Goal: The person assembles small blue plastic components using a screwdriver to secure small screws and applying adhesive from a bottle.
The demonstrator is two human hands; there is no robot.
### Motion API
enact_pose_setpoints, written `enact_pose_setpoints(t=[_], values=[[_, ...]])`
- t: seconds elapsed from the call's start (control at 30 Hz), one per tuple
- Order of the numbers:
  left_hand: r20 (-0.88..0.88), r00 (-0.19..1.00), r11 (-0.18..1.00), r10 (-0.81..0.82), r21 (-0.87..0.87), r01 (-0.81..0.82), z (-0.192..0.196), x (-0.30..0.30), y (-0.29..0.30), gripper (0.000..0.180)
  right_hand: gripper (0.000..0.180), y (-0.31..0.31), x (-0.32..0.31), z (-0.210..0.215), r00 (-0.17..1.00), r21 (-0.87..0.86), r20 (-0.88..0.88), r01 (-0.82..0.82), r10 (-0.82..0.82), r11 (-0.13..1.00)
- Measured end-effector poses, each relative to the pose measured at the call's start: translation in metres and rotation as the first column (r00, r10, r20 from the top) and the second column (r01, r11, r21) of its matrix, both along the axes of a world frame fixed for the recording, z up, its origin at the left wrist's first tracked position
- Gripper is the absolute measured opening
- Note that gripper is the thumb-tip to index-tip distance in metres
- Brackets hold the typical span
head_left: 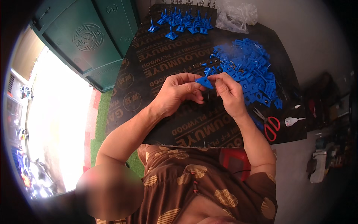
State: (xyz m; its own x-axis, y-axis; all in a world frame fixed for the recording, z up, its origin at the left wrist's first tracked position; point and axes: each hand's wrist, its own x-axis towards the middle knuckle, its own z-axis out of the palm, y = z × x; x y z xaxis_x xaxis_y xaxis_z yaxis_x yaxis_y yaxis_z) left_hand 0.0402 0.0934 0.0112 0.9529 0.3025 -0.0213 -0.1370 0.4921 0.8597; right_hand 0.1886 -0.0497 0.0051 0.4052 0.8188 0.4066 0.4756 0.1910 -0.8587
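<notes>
Over the near middle of the table, my left hand [174,93] pinches a small blue plastic piece [204,82] with a flat, pointed base and a narrow stem. My right hand [230,90] is closed at the piece's right side, thumb against fingers. Whatever its fingertips grip is too small to make out. A thin thread-like line hangs just below the piece, between the hands. Beyond my right hand spreads a big heap of loose blue plastic parts [253,67], some with round holes.
Several blue pieces with upright springs [182,22] stand along the far edge of the dark plywood table [160,130]. A clear plastic bag [236,16] lies beside them. Red-handled scissors [266,120] and a small white bottle [290,121] lie at right. A green door [87,37] stands left.
</notes>
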Motion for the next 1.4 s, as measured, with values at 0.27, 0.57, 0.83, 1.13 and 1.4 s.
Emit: enact_pose_setpoints(t=[0.27,0.57,0.83,1.13,1.4], values=[[-0.079,0.991,0.991,-0.105,0.079,0.111,-0.001,-0.001,-0.005,0.031,0.017,-0.001,-0.006,0.004,0.96,0.043,-0.276,-0.032,0.042,0.999],[-0.03,0.993,0.992,-0.117,-0.045,0.116,0.003,0.001,-0.011,0.036,0.019,0.0,0.0,-0.001,0.948,-0.01,-0.315,-0.046,0.041,0.999],[-0.085,0.992,0.996,-0.09,-0.007,0.09,0.0,0.001,-0.012,0.033,0.021,0.002,-0.002,-0.002,0.927,0.009,-0.368,-0.071,0.069,0.997],[-0.087,0.991,0.994,-0.098,0.029,0.101,0.001,0.0,-0.012,0.028,0.022,0.001,-0.003,-0.001,0.929,-0.01,-0.364,-0.075,0.066,0.997],[-0.102,0.99,0.994,-0.102,0.032,0.106,0.001,0.0,-0.014,0.028,0.022,0.001,-0.002,-0.001,0.947,-0.018,-0.316,-0.066,0.057,0.998]])
